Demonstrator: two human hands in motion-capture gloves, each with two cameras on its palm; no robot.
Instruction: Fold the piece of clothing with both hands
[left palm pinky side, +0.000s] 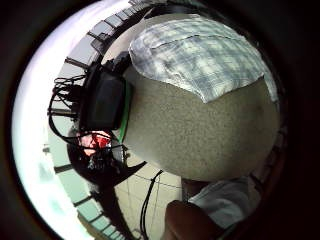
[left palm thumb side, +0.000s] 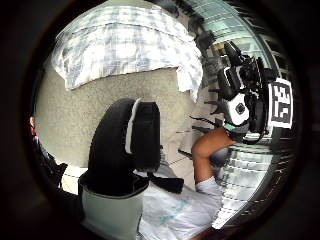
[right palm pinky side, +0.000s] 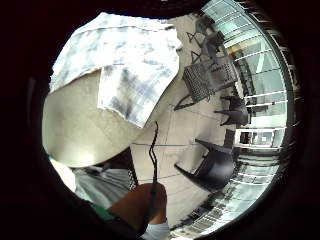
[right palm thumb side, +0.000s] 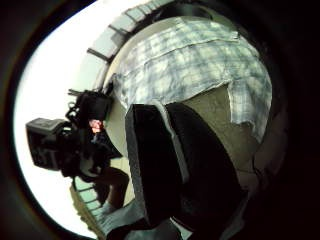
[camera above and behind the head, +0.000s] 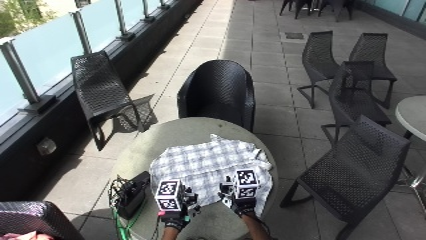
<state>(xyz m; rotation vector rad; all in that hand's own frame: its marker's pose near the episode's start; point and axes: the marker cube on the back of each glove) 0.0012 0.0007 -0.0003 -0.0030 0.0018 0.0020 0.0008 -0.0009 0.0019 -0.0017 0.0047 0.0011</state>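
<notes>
So we've got the plaid shirt (camera above and behind the head: 210, 165) spread flat on the round worktop (camera above and behind the head: 143, 145), our left hand (camera above and behind the head: 174, 209) and right hand (camera above and behind the head: 241, 200) hovering at its near edge, fingers relaxed, holding nothing.

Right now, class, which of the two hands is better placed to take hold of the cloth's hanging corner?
Probably the right hand. In the outside view it hovers at the checked cloth's near edge, on the side where a corner drapes off the round table. The left hand is above bare tabletop, farther from that corner.
</notes>
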